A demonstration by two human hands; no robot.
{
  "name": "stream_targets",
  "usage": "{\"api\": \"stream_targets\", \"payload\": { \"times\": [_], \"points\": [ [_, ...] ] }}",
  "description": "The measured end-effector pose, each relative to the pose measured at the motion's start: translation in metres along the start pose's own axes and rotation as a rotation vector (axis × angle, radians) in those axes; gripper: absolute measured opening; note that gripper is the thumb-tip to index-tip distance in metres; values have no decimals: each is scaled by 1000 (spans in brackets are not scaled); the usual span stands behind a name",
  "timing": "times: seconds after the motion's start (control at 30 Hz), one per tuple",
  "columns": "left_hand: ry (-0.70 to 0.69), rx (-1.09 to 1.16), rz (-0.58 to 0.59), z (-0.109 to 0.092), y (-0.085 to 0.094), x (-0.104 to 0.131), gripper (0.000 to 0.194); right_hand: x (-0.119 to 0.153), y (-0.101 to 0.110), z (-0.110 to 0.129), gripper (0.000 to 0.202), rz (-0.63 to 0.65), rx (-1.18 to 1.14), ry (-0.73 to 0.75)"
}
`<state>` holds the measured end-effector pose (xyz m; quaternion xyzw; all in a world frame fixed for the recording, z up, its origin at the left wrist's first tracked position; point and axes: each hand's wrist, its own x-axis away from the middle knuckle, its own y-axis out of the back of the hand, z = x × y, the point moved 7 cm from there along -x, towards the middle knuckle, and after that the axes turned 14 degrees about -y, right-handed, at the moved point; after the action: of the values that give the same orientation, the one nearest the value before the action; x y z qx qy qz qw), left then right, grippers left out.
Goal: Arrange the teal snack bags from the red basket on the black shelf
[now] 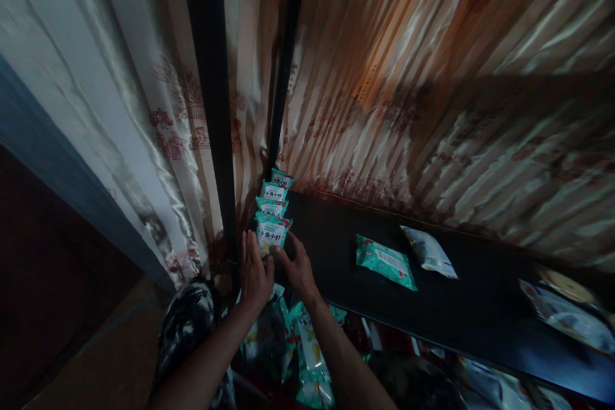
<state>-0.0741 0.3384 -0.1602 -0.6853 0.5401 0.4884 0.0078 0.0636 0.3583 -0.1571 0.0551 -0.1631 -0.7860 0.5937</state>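
Note:
At the left end of a black shelf (331, 237), several green-and-white snack bags stand in a row running back to the curtain. My left hand (255, 269) and my right hand (295, 266) close in from both sides on the front snack bag (271, 234), which stands upright with its printed face toward me. The left fingers lie along its left edge; the right thumb presses its lower front. Behind it rise more bags of the same kind, such as the second snack bag (271, 206). The bag's lower part is partly hidden by my hands.
A green snack bag (387, 261) and a white-and-blue packet (429, 252) lie flat mid-shelf. Another packet (567, 317) lies at the right. Black posts (211, 102) stand at the left, before a pleated curtain (408, 90). Below the shelf edge are more green bags (307, 339).

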Motion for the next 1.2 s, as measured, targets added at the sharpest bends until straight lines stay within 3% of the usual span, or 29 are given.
{"api": "stream_targets", "payload": {
  "times": [0.13,0.23,0.53,0.93,1.2],
  "points": [
    [18,6,12,7,-5,1,63,-3,-9,-1,65,96,-56,-49],
    [27,39,14,11,-9,2,61,-3,-13,-2,63,97,-72,-60],
    [61,86,2,17,-8,-4,58,0,-24,10,51,92,-9,72],
    [81,148,-24,14,3,-14,65,-9,-18,5,60,28,-50,-34],
    [184,165,-11,23,-3,-19,64,-23,-19,26,58,123,-136,14]
  ]
}}
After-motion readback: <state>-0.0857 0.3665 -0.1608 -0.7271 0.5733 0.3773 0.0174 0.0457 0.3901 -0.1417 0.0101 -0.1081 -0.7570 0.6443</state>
